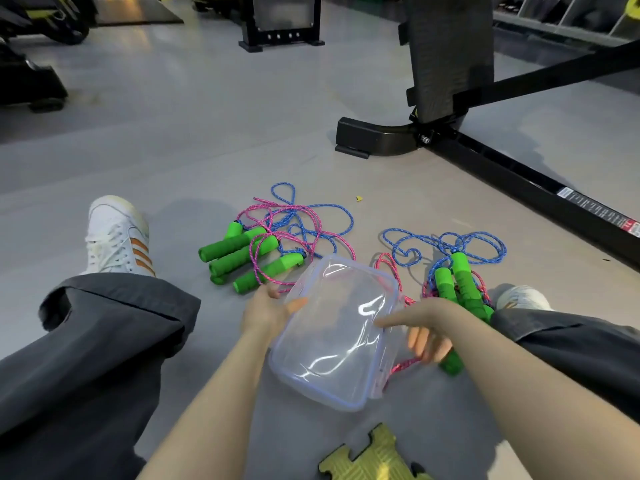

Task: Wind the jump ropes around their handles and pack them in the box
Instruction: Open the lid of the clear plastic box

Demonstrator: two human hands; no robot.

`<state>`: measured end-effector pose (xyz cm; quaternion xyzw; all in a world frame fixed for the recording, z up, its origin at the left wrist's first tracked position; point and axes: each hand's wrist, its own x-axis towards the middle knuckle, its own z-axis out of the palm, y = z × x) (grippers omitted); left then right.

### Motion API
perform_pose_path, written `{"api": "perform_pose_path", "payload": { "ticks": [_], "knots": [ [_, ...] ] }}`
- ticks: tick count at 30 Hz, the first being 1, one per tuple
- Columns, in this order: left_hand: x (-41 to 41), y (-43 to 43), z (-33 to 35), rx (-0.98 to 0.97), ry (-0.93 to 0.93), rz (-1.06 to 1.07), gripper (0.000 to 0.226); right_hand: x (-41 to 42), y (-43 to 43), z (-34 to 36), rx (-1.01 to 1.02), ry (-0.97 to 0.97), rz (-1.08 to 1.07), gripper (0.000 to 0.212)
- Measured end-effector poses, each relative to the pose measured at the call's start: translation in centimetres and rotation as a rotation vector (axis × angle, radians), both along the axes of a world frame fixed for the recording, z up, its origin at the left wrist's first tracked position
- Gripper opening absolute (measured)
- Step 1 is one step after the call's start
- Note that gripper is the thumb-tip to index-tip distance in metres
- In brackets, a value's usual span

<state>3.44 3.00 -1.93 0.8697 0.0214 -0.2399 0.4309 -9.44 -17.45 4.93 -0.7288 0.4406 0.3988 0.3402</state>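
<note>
The grey floor (194,140) carries a loose heap of jump ropes (242,252), green handles side by side with pink and blue cord tangled over and beyond them. A second bundle (460,282) lies to its right, against a dark trouser leg. A clear box (336,334) tilts between the two; whether it touches the floor cannot be told. A small yellow scrap (359,198) lies past the heaps, and a yellow interlocking mat tile (372,457) sits at the near edge. A black bench frame (374,138) stands to the right, a black stand (280,39) farther back. A white shoe (116,237) rests heel-down on the left.
</note>
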Motion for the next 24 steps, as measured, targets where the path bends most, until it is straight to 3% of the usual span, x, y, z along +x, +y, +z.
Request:
{"api": "perform_pose_path", "payload": {
  "ticks": [2,4,6,8,10,13,16,19,21,24],
  "knots": [
    [-0.1,0.1,0.3,0.212,-0.007,-0.057,0.066,1.1,-0.5,0.1,-0.353,-0.238,0.210,0.081],
    [0.1,0.3,0.5,0.177,0.128,-0.111,0.067,2.3,-0.2,-0.7,-0.466,-0.539,0.358,0.087],
    [-0.2,0.5,1.1,0.107,0.297,-0.184,0.054,3.2,0.5,-2.4,-0.396,-0.530,0.544,0.083],
    [-0.2,0.6,1.7,0.107,0.290,-0.262,0.036,3.5,1.1,-3.7,-0.366,-0.425,0.598,0.081],
    [0.1,0.5,1.5,0.059,0.218,-0.246,0.032,3.5,1.4,-4.1,-0.377,-0.400,0.564,0.081],
    [0.3,0.3,1.0,-0.062,0.149,-0.122,0.057,3.4,2.3,-3.8,-0.444,-0.335,0.478,0.078],
    [0.1,0.9,0.9,-0.063,0.043,0.005,0.075,3.2,4.4,-4.0,-0.524,-0.284,0.304,0.076],
    [0.0,1.9,0.5,-0.079,0.088,0.124,0.091,3.0,6.5,-4.0,-0.702,-0.255,0.261,0.076],
    [0.1,2.5,0.0,-0.076,0.154,0.176,0.078,3.0,6.2,-3.3,-0.803,-0.333,0.251,0.068],
    [-0.3,3.0,0.8,-0.181,0.236,0.223,0.042,2.8,3.2,-2.6,-0.750,-0.514,0.089,0.055]
  ]
}}
